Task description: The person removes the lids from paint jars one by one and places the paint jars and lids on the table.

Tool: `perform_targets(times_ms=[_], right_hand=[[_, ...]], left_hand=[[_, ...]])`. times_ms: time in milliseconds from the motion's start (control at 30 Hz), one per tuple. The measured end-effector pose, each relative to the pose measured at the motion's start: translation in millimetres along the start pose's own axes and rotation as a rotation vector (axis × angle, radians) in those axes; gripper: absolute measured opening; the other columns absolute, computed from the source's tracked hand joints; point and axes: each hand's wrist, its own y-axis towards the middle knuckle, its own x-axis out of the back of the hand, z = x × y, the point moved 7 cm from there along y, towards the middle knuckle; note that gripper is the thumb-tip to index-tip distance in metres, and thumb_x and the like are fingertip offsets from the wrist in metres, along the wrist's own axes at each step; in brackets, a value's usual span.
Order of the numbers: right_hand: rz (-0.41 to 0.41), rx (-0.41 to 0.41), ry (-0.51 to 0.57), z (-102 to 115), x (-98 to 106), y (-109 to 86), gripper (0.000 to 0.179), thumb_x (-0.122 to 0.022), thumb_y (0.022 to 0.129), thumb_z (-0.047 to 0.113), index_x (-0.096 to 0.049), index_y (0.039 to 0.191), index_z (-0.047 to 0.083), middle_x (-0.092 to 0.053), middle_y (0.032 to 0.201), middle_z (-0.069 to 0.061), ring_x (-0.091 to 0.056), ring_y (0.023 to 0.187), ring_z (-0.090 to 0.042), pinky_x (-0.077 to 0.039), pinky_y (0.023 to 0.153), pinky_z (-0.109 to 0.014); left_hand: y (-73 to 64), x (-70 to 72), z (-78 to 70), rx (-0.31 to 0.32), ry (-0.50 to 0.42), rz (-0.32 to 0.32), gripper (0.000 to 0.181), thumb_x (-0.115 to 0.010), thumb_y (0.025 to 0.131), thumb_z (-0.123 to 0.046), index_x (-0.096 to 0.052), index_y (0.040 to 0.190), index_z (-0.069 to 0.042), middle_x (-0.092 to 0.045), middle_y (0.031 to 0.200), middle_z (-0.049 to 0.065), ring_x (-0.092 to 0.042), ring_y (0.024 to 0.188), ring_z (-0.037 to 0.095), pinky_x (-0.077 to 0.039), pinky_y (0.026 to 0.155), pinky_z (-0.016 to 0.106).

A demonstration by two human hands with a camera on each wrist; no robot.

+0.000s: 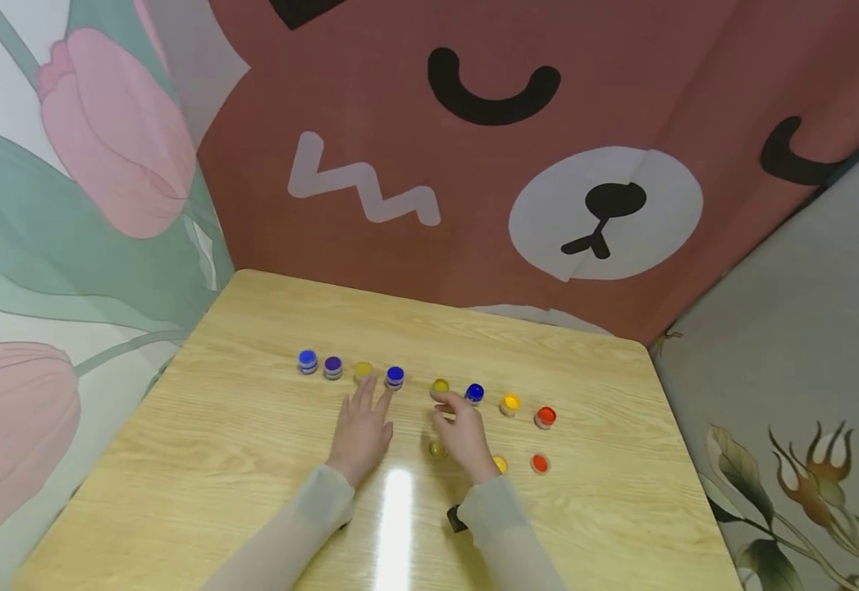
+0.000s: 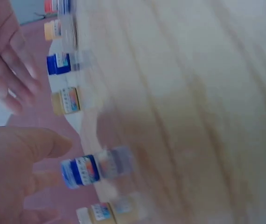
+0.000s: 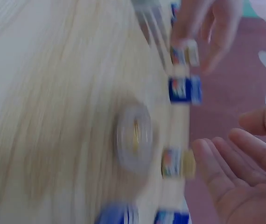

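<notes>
Small paint jars stand in a row across the table. My left hand (image 1: 361, 439) reaches over the row with fingers extended, its fingertips at an ochre jar (image 1: 363, 370) and beside a dark blue jar (image 1: 395, 376). My right hand (image 1: 464, 435) hovers just in front of another ochre jar (image 1: 440, 386), thumb and fingers apart with nothing between them. In the right wrist view, that hand's palm (image 3: 252, 186) faces up beside the ochre jar. A round clear lid with ochre in it (image 3: 134, 137) lies on the table before the row.
Further left stand a blue jar (image 1: 308, 361) and a purple jar (image 1: 333, 367). Right of my right hand are a blue jar (image 1: 475, 393), a yellow jar (image 1: 509, 404) and a red jar (image 1: 546, 417). A yellow lid (image 1: 500, 465) and a red lid (image 1: 540, 464) lie nearer.
</notes>
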Motion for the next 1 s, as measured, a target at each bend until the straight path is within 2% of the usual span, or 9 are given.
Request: perform_targets(times_ms=[200,467,600,767,867,1000], right_hand=[[0.126,-0.057,0.019,2,-39,16.9,0.043,-0.053,0.100,-0.001,-0.048,0.143,-0.009,-0.057,0.136,-0.029,-0.060,0.120,-0.043,-0.054,0.099,-0.048],[0.124,-0.134,0.120,1,-63,36.8,0.059,-0.046,0.093,-0.012,-0.033,0.150,-0.013,-0.047,0.145,-0.034,-0.049,0.133,-0.046,-0.039,0.114,-0.054],[0.106,-0.124,0.132,0,-67,43.7,0.062,-0.047,0.088,-0.016,-0.034,0.149,-0.013,-0.048,0.144,-0.034,-0.048,0.133,-0.048,-0.039,0.114,-0.054],[0.084,-0.114,0.126,2,-70,47.0,0.063,-0.049,0.084,-0.016,-0.040,0.146,-0.011,-0.054,0.138,-0.033,-0.052,0.128,-0.047,-0.042,0.111,-0.054],[0.070,-0.125,0.127,1,-71,47.2,0.060,-0.050,0.085,-0.015,-0.043,0.144,-0.010,-0.056,0.137,-0.031,-0.055,0.125,-0.046,-0.045,0.109,-0.053],[0.046,-0.117,0.130,-2,-69,47.2,0.055,-0.051,0.084,-0.016,-0.048,0.138,-0.010,-0.058,0.132,-0.030,-0.059,0.120,-0.044,-0.049,0.106,-0.051]], left_hand=[[6.8,-0.6,6.0,-0.007,-0.147,-0.050,0.066,-0.074,0.090,-0.013,-0.046,0.148,0.004,-0.034,0.156,0.030,-0.043,0.138,0.045,-0.039,0.114,0.053],[18.9,-6.7,9.2,-0.002,-0.311,-0.018,0.066,-0.065,0.094,-0.004,-0.035,0.152,0.006,-0.037,0.154,0.030,-0.044,0.137,0.045,-0.042,0.112,0.053],[26.4,-10.6,10.4,0.008,-0.364,0.002,0.066,-0.061,0.095,-0.001,-0.031,0.154,0.007,-0.040,0.153,0.030,-0.045,0.137,0.044,-0.040,0.114,0.052],[33.2,-15.4,14.3,0.064,-0.479,0.027,0.067,-0.059,0.095,0.001,-0.028,0.154,0.009,-0.036,0.154,0.032,-0.041,0.139,0.046,-0.034,0.117,0.054],[33.7,-16.0,16.7,0.093,-0.558,0.006,0.066,-0.058,0.093,0.004,-0.029,0.151,0.012,-0.039,0.150,0.035,-0.042,0.137,0.048,-0.034,0.116,0.056],[31.6,-14.5,18.4,0.109,-0.586,-0.017,0.062,-0.057,0.092,0.005,-0.034,0.149,0.013,-0.045,0.144,0.036,-0.049,0.130,0.048,-0.039,0.113,0.056]])
